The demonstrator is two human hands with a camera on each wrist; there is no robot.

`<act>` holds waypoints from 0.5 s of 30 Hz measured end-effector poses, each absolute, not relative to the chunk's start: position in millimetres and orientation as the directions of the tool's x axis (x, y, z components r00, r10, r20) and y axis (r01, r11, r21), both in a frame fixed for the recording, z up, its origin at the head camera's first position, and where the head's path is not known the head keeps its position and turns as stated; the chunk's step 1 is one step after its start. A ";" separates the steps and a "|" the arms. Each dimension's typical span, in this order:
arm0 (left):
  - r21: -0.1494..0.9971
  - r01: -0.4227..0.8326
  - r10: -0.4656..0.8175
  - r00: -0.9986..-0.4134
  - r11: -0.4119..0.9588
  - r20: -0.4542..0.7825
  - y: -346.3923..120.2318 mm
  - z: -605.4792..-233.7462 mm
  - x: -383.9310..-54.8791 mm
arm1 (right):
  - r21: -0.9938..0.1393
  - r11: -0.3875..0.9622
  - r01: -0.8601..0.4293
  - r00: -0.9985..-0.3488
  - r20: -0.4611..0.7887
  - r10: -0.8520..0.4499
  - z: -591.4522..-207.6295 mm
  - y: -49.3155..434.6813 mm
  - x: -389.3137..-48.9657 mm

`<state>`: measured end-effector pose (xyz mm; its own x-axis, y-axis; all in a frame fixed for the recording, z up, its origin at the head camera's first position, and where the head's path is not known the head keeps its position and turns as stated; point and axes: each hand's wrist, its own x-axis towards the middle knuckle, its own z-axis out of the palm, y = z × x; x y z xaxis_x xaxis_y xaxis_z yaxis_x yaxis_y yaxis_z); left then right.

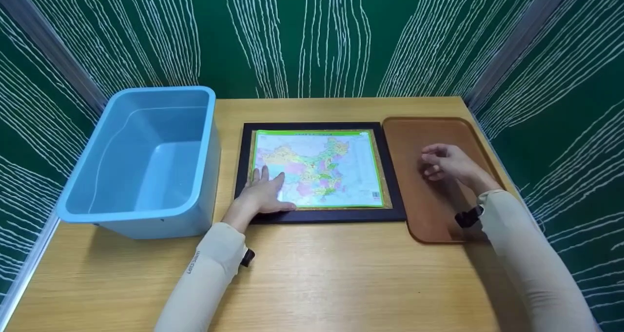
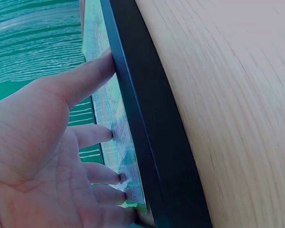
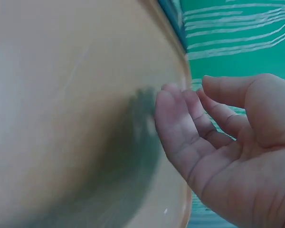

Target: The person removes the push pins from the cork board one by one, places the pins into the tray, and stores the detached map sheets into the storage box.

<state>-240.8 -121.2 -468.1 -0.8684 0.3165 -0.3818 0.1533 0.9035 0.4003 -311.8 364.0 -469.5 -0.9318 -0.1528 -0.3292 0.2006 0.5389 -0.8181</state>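
Observation:
A colourful map sheet (image 1: 312, 171) with a green border lies on a cork board inside a black frame (image 1: 331, 215). My left hand (image 1: 264, 194) rests on the map's lower left corner with fingers spread. In the left wrist view, the fingertips (image 2: 121, 178) touch the sheet and the thumb reaches the frame's inner edge. Over the brown tray (image 1: 409, 144) hovers my right hand (image 1: 451, 165), its fingers loosely bent and nothing between them. The right wrist view shows the hand's shadow falling on the tray surface.
A deep blue plastic bin (image 1: 146, 215) stands at the left of the wooden table (image 1: 341, 273), with no contents visible. The brown tray lies against the frame's right side. Green walls (image 1: 331, 39) with white line patterns enclose the back and sides.

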 end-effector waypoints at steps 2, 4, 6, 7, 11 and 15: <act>0.399 0.163 0.322 -0.871 0.902 -0.372 -120.7 -467.7 -241.6 | -0.836 0.516 0.186 -0.931 -0.317 -0.179 -465.4 358.3 -308.0; 0.402 0.179 0.333 -0.873 0.898 -0.355 -120.9 -466.9 -242.6 | -0.851 0.495 0.173 -0.929 -0.309 -0.206 -460.1 352.2 -303.5; 0.415 0.188 0.342 -0.878 0.890 -0.335 -121.8 -465.8 -243.6 | -0.863 0.477 0.163 -0.924 -0.303 -0.232 -454.5 345.5 -299.1; 0.423 0.188 0.342 -0.883 0.886 -0.323 -122.7 -465.3 -243.8 | -0.872 0.462 0.162 -0.922 -0.301 -0.244 -451.9 341.8 -297.0; 0.454 0.161 0.302 -0.918 0.876 -0.257 -129.0 -462.2 -242.4 | -0.902 0.396 0.172 -0.909 -0.300 -0.290 -445.4 325.7 -292.0; 0.450 0.045 0.145 -0.971 0.892 -0.191 -137.5 -457.6 -239.2 | -0.927 0.316 0.202 -0.893 -0.307 -0.329 -444.7 309.7 -290.7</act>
